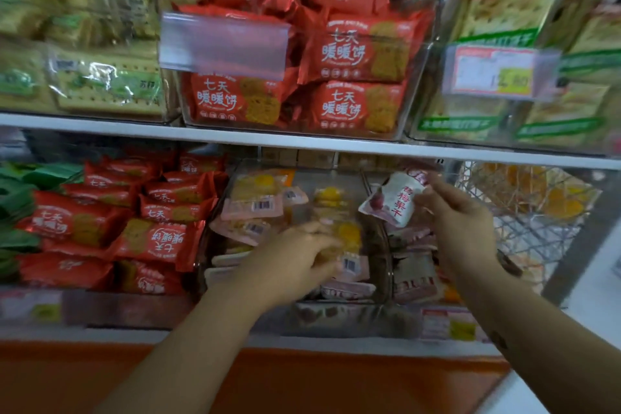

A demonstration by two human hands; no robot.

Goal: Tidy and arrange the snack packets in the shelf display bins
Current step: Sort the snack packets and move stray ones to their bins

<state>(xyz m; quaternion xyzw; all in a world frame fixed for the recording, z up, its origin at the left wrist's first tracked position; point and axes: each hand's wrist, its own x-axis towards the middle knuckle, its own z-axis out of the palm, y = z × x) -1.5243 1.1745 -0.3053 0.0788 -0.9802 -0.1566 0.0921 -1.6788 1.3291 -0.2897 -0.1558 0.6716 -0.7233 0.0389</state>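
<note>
Clear bins [415, 94] on white shelf [134, 129]

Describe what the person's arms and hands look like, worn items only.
Both forearms are bare, no sleeves in view; neither the left hand nor the right hand wears a glove. A dark band, perhaps a watch or bracelet, circles the right wrist.

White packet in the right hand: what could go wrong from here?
The right hand pinches the white packet only by its edge, above the bins; a loose grip could drop it into the wrong compartment. The left hand reaches among loosely piled pink-and-yellow packets; it might push some over the front wall of the clear bin.
</note>
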